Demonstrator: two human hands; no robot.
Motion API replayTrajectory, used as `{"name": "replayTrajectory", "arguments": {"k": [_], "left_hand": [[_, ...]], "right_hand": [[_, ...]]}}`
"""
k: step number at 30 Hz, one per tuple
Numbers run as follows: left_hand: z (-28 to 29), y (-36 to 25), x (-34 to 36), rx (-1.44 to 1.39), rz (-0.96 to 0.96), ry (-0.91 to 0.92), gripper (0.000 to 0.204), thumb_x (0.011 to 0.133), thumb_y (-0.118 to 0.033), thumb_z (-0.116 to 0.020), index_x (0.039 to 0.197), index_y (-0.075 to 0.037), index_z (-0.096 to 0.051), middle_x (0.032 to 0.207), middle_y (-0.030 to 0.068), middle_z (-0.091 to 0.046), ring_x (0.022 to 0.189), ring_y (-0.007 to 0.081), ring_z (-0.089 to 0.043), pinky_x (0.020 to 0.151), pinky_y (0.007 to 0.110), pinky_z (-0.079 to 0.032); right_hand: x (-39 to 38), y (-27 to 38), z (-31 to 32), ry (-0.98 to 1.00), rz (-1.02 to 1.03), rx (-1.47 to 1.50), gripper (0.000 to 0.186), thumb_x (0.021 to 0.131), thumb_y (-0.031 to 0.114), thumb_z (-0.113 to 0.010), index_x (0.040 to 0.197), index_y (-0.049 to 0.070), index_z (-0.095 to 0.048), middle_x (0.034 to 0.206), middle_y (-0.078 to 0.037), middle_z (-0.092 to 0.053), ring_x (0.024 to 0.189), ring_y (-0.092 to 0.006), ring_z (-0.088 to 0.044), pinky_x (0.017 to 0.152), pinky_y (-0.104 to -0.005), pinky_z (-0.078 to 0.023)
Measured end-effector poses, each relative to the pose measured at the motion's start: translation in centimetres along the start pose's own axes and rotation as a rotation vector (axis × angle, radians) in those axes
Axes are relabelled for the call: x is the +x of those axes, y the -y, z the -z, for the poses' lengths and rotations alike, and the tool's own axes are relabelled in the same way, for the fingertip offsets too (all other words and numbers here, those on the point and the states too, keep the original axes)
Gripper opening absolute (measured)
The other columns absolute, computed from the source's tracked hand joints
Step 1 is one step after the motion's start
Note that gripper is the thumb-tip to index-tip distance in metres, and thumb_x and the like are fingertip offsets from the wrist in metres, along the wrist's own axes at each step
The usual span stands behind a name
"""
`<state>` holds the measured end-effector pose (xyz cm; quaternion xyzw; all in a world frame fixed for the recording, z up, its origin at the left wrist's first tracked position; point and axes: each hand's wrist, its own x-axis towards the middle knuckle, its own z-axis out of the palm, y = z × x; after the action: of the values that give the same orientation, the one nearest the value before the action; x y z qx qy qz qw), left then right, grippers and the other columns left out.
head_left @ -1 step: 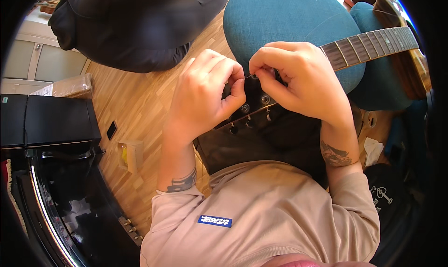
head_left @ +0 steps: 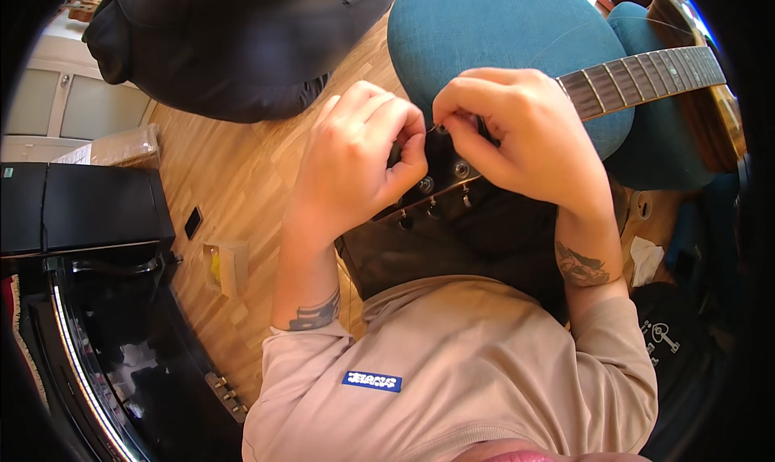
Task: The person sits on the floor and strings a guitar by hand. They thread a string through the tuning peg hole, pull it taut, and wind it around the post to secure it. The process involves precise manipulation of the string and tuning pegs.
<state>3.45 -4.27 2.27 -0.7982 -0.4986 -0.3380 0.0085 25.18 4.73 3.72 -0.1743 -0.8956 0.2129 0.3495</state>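
Pinching the thin string (head_left: 431,129) over the headstock (head_left: 443,157), your left hand (head_left: 355,155) and right hand (head_left: 525,131) seem to have thumb and index fingers pressed together, though the contact is partly hidden. It spans the small gap between them, near the tuning posts (head_left: 461,169). Expect it to be light, springy, probably slippery and easy to kink; grip close to a post. Little differs from the earlier frame: same pose, slightly shifted

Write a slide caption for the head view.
Left hand and right hand curl close together over a dark guitar headstock, its fretted neck crossing above a teal seat.
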Motion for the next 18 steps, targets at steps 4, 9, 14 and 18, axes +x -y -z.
{"name": "replayTrajectory", "arguments": {"k": [4, 9, 14, 18], "left_hand": [[-1.4, 0.0, -0.6, -0.052, 0.030, -0.027, 0.012, 0.086, -0.001, -0.075, 0.096, -0.002, -0.067, 0.102, 0.0114, -0.065, 0.098, 0.0292, -0.064, 0.088, 0.041, -0.054], [-3.1, 0.3, -1.6, -0.302, 0.155, -0.107, 0.007, 0.093, -0.001, -0.074, 0.099, 0.000, -0.070, 0.116, 0.0134, -0.059, 0.105, 0.0257, -0.064, 0.099, 0.038, -0.052], [-3.7, 0.0, -1.7, -0.367, 0.207, -0.140, 0.006, 0.096, -0.004, -0.074, 0.099, 0.000, -0.072, 0.114, 0.0115, -0.061, 0.110, 0.0242, -0.062, 0.102, 0.037, -0.049], [-4.0, -0.2, -1.9, -0.421, 0.315, -0.151, 0.010, 0.097, -0.009, -0.075, 0.100, 0.001, -0.074, 0.112, 0.0119, -0.062, 0.108, 0.0237, -0.062, 0.099, 0.037, -0.050]], "right_hand": [[0.2, -0.1, 0.2, 0.018, -0.005, -0.045, 0.007, 0.085, 0.011, -0.071, 0.083, 0.005, -0.070, 0.078, -0.014, -0.070, 0.074, -0.0383, -0.071, 0.065, -0.0462, -0.055], [0.2, -0.9, -0.2, -0.046, 0.080, 0.041, 0.009, 0.084, -0.003, -0.073, 0.092, -0.001, -0.071, 0.070, -0.008, -0.051, 0.059, -0.0189, -0.045, 0.055, -0.0348, -0.036], [0.2, -1.0, 0.0, -0.046, 0.079, 0.043, 0.006, 0.087, -0.005, -0.070, 0.092, -0.002, -0.069, 0.073, -0.009, -0.054, 0.060, -0.0193, -0.046, 0.057, -0.0336, -0.037], [0.2, -0.8, -0.1, -0.041, 0.075, 0.018, 0.007, 0.087, -0.004, -0.072, 0.092, -0.001, -0.070, 0.073, -0.009, -0.053, 0.060, -0.0198, -0.046, 0.057, -0.0338, -0.037]]}}
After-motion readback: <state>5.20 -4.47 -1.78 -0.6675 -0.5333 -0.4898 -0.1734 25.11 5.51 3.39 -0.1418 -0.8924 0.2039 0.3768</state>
